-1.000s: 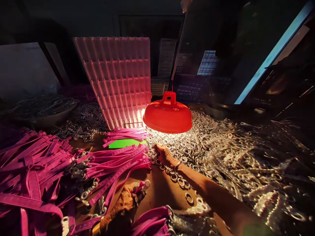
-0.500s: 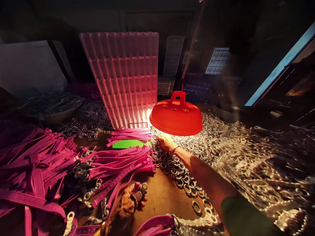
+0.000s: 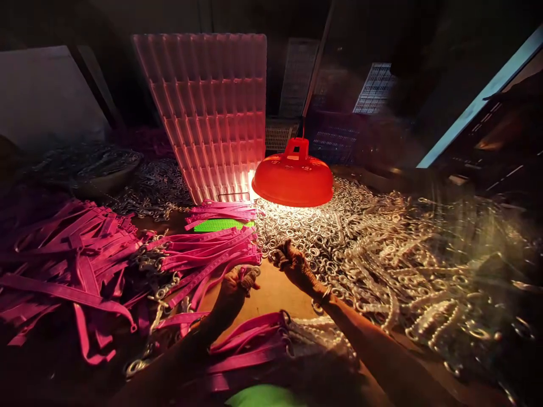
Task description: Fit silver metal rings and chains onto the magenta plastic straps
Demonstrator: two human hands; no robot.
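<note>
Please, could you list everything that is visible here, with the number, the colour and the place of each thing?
Lamp: one, red, back centre
Pink straps: many, pink, left, centre and front
Metal rings: many, silver, below the lamp
Linked strips: many, silvery, right
Metal clasps: several, silvery, beside the straps
Perforated piece: one, green, among the straps
Ridged panel: one, translucent pinkish, upright behind
Basin: one, dark, back left
Crates: several, pale and dark, background
Board: one, whitish, upper left
Slanted strip: one, pale blue, upper right
Table: one, brown, centre
Unclear item: one, green, bottom edge
Left hand: one, shadowed, near the straps
Right hand: one, shadowed, near the rings
</note>
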